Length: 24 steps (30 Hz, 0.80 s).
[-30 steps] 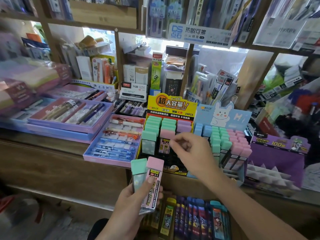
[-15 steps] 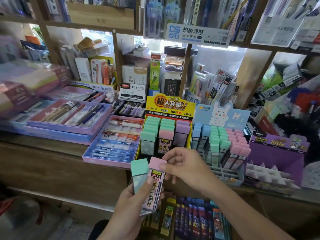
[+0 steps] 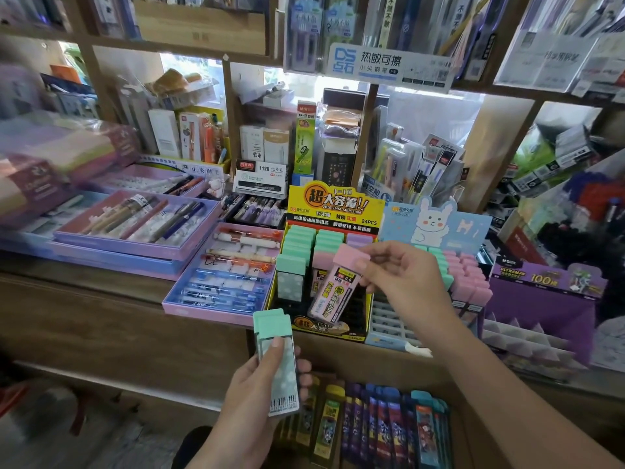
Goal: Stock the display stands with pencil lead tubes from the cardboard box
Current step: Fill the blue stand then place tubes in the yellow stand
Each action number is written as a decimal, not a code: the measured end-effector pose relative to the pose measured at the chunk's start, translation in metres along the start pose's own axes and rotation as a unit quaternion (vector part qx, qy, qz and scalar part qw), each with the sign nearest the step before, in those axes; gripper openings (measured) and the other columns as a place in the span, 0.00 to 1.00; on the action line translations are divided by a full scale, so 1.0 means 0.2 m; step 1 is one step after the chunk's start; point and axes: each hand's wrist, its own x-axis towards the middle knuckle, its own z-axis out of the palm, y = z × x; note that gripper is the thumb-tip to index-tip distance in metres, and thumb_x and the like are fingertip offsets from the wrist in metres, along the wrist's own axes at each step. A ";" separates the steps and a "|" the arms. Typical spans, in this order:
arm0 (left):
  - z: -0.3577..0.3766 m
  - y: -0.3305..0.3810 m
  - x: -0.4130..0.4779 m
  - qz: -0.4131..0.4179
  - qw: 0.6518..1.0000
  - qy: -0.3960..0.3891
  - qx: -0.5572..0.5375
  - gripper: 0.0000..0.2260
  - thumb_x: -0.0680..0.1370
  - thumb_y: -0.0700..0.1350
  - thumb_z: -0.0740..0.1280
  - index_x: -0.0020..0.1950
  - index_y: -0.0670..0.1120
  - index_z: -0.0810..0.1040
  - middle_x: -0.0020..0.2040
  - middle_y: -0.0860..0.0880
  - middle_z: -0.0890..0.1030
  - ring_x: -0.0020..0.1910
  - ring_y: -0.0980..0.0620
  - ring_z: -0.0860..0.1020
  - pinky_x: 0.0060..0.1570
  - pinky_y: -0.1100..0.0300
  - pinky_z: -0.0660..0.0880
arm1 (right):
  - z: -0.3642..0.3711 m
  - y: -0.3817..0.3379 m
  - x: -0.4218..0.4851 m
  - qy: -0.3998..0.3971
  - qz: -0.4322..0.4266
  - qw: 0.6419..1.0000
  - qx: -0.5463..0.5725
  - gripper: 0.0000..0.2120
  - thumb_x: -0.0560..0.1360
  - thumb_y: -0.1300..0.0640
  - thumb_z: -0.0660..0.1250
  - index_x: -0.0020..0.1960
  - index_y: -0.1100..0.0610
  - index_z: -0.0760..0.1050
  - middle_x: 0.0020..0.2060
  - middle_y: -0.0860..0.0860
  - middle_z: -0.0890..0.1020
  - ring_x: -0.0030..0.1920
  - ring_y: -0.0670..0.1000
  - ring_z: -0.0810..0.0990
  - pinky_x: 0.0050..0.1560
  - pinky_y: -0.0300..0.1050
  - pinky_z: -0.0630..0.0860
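Crowded stationery shelves back a wooden counter point(image 3: 101, 299) holding a yellow display stand point(image 3: 333, 211). Over the stand's near rows, the right hand point(image 3: 402, 275) pinches a tilted pink-capped lead tube point(image 3: 334, 282) at its cap. Nearer, the left hand point(image 3: 257, 394) grips a green-capped lead tube point(image 3: 277, 360) upright.

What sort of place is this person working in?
Likely a stationery shop: wooden shelves hold packaged pens, a purple tray of pens lies on the counter, and the right hand holds a pink-capped tube at a yellow display stand; the left hand grips a green-capped tube.
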 end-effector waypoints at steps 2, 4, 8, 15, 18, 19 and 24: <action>0.01 0.00 0.00 0.003 1.000 0.001 0.004 0.18 0.75 0.50 0.70 0.56 0.36 0.81 0.42 0.37 0.83 0.34 0.44 0.81 0.32 0.55 0.81 | 0.01 0.00 0.02 0.005 -0.018 1.000 -0.008 0.09 0.75 0.65 0.75 0.51 0.53 0.83 0.40 0.52 0.87 0.38 0.51 0.86 0.38 0.39 0.82; 0.01 0.01 -0.01 0.005 1.000 0.005 0.006 0.18 0.74 0.50 0.70 0.55 0.37 0.81 0.41 0.37 0.83 0.33 0.45 0.81 0.32 0.55 0.80 | 0.02 0.01 0.03 0.008 -0.035 0.999 -0.036 0.10 0.76 0.65 0.74 0.51 0.51 0.82 0.39 0.50 0.87 0.38 0.50 0.86 0.38 0.38 0.82; 0.00 0.01 -0.01 0.007 1.000 0.008 0.006 0.19 0.74 0.50 0.70 0.57 0.36 0.81 0.41 0.37 0.83 0.33 0.45 0.81 0.32 0.55 0.80 | 0.05 0.03 0.04 0.004 -0.053 0.997 -0.058 0.11 0.76 0.66 0.73 0.51 0.51 0.81 0.39 0.51 0.87 0.40 0.51 0.87 0.41 0.41 0.83; -0.02 0.00 0.02 0.005 1.000 0.009 0.005 0.22 0.73 0.50 0.71 0.59 0.34 0.80 0.42 0.37 0.83 0.34 0.45 0.81 0.31 0.55 0.80 | 0.08 0.03 0.03 -0.025 -0.076 0.991 -0.106 0.08 0.76 0.67 0.73 0.53 0.57 0.83 0.40 0.55 0.85 0.41 0.54 0.86 0.46 0.52 0.85; -0.02 -0.01 0.03 0.004 1.000 0.013 0.004 0.23 0.73 0.50 0.72 0.59 0.34 0.80 0.41 0.36 0.83 0.33 0.44 0.81 0.30 0.55 0.80 | 0.08 0.02 0.03 -0.045 -0.089 0.986 -0.131 0.10 0.76 0.65 0.74 0.52 0.51 0.82 0.42 0.54 0.84 0.42 0.55 0.84 0.47 0.54 0.84; -0.02 -0.01 0.03 0.004 1.000 0.013 0.005 0.23 0.73 0.50 0.72 0.59 0.34 0.80 0.41 0.36 0.83 0.33 0.44 0.81 0.30 0.55 0.80 | 0.08 0.01 0.03 -0.051 -0.097 0.985 -0.136 0.12 0.76 0.65 0.74 0.52 0.48 0.82 0.42 0.53 0.83 0.42 0.54 0.84 0.47 0.54 0.84; -0.03 -0.01 0.04 -0.003 1.000 0.014 0.006 0.22 0.72 0.50 0.73 0.58 0.34 0.81 0.42 0.36 0.84 0.33 0.44 0.82 0.30 0.55 0.80 | 0.07 0.03 0.05 -0.068 -0.114 0.977 -0.164 0.14 0.77 0.64 0.74 0.50 0.44 0.80 0.41 0.51 0.82 0.39 0.50 0.83 0.46 0.51 0.83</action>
